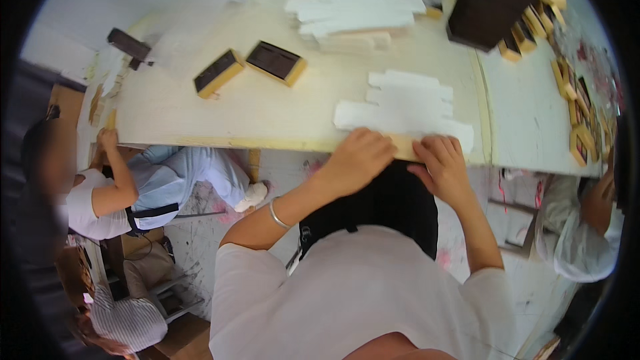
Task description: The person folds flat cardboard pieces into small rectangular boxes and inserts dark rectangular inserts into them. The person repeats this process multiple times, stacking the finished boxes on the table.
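At the near edge of the table, in front of my body, my left hand (362, 160) and my right hand (441, 165) grip a yellow card strip (404, 147) from its two sides. The fingers of both hands are curled over it, and they hide most of the piece. Just beyond my hands lies a flat white box blank (410, 101) with notched edges and flaps, its near side reaching my fingers. Whether the strip is part of this blank I cannot tell.
Farther back is a stack of white blanks (357, 7). Two yellow boxes with dark tops (275, 61) (219, 73) lie left of centre. A large dark box (497, 3) stands back right, near several small yellow boxes (582, 143). A person (110, 193) works at the left; another sits at the right edge.
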Demonstrator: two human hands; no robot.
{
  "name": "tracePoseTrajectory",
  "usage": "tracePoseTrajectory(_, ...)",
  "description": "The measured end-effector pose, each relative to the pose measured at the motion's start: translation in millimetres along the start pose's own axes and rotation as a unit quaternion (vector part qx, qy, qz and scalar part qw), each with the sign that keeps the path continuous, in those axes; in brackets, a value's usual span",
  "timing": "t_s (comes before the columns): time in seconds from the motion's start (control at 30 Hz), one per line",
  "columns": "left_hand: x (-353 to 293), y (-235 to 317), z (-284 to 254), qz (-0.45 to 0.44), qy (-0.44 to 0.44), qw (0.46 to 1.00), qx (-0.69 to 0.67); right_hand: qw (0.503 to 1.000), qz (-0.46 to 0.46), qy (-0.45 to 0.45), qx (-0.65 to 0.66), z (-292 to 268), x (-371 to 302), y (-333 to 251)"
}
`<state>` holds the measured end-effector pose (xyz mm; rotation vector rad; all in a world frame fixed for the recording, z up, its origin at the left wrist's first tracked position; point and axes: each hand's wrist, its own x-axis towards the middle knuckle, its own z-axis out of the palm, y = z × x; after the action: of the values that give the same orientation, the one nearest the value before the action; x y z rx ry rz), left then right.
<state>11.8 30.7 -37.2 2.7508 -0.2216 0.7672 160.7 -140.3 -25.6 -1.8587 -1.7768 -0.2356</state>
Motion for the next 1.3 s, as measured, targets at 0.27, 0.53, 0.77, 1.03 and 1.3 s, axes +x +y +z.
tracePoseTrajectory(0.27, 5, 13, -13, -0.114, 0.025, 0.991, -0.058, 0.992, 0.064, -0.031, 0.101, -12, 11, -7)
tracePoseTrajectory(0.53, 41, -6, -14, -0.126, 0.021, 0.989, 0.073, 0.982, 0.158, -0.093, 0.049, -5, 35, 8)
tracePoseTrajectory(0.77, 22, 21, -17, -0.331, 0.006, 0.937, -0.115, 0.828, 0.292, -0.064, 0.474, 6, 28, -32)
tracePoseTrajectory(1.03, 29, -11, -32, -0.301, -0.077, 0.946, -0.097, 0.993, -0.008, -0.09, 0.071, -30, -7, -2)
tracePoseTrajectory(1.3, 51, -40, -19, -0.176, -0.145, 0.966, -0.119, 0.986, 0.064, -0.073, 0.135, 0, 17, 4)
